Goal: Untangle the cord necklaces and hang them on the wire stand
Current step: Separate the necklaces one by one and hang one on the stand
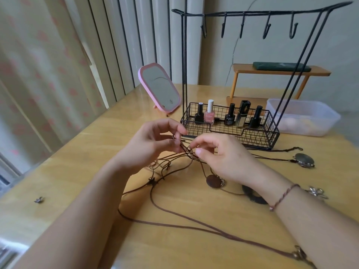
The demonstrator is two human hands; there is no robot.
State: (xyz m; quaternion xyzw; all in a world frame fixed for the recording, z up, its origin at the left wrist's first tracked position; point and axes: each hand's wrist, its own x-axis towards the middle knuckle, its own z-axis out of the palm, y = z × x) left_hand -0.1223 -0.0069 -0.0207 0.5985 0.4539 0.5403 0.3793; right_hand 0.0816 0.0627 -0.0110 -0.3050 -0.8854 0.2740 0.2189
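Both hands work at a knot of brown cords (174, 158) lifted just above the wooden table (77, 171), in front of the black wire stand (229, 125). The left hand (153, 144) pinches strands between thumb and curled fingers; the right hand (221, 158) pinches the tangle from the other side with thumb and forefinger. Loose cord trails across the table toward the near edge, and a round brown pendant (212, 180) lies under the right hand. The stand's hooks (266, 28) are bare; nail polish bottles (209, 113) stand in its basket.
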